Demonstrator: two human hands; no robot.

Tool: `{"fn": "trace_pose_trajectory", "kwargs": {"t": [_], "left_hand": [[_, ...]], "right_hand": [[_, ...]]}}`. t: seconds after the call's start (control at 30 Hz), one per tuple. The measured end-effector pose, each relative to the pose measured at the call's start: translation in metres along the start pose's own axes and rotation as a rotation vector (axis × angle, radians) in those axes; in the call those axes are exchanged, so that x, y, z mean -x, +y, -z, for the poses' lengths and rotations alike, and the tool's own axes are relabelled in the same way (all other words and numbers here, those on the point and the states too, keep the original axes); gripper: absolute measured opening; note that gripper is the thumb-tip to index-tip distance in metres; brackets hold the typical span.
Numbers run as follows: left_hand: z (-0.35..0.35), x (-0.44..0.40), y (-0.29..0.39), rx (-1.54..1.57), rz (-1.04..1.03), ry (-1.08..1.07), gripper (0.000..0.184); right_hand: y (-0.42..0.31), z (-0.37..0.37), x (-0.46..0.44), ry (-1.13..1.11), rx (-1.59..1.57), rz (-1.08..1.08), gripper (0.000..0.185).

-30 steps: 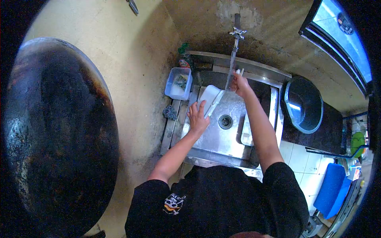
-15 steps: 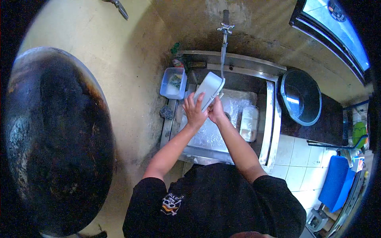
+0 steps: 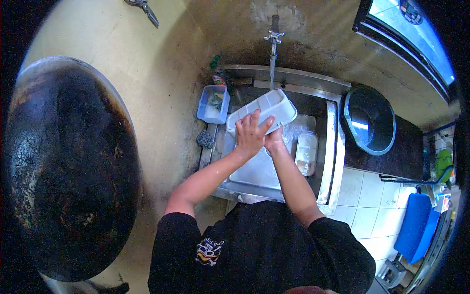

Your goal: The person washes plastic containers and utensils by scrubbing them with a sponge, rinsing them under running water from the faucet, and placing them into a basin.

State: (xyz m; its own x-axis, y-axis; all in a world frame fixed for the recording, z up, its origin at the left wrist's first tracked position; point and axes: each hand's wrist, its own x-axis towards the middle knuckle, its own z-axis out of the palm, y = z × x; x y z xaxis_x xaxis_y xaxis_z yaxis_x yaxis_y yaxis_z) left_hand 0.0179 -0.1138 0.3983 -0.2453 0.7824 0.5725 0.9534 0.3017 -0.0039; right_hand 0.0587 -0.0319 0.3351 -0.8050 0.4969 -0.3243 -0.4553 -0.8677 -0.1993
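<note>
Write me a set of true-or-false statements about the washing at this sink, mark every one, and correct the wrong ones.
1. Both the left hand and the right hand are at the white container. True.
2. The tap is turned off. False: water is running from it.
3. A second container lies in the sink, on its right side. True.
4. The dark scrubber lies inside the small bluish box. False: the scrubber is outside the box, near it.
5. The large dark basin stands to the right of the sink. True.
</note>
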Motion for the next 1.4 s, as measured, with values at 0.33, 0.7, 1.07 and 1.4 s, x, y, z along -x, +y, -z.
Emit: {"fn": "trace_pose_trajectory", "kwargs": {"t": [0.33,0.7,1.07,1.4], "left_hand": [[-0.032,0.057,0.003,0.508,0.548,-0.001,0.071],[-0.069,0.125,0.018,1.103,1.197,0.001,0.066],[-0.045,0.066,0.121,1.657,1.201,-0.459,0.067],[-0.012,0.035,0.161,1.622,1.063,-0.607,0.063]], "right_hand": [[0.013,0.059,0.004,0.259,0.456,-0.212,0.039],[-0.077,0.060,0.110,0.068,0.745,-0.309,0.023],[-0.219,-0.002,0.160,0.061,1.334,0.053,0.019],[-0.224,-0.041,0.138,-0.179,2.429,0.130,0.017]]}}
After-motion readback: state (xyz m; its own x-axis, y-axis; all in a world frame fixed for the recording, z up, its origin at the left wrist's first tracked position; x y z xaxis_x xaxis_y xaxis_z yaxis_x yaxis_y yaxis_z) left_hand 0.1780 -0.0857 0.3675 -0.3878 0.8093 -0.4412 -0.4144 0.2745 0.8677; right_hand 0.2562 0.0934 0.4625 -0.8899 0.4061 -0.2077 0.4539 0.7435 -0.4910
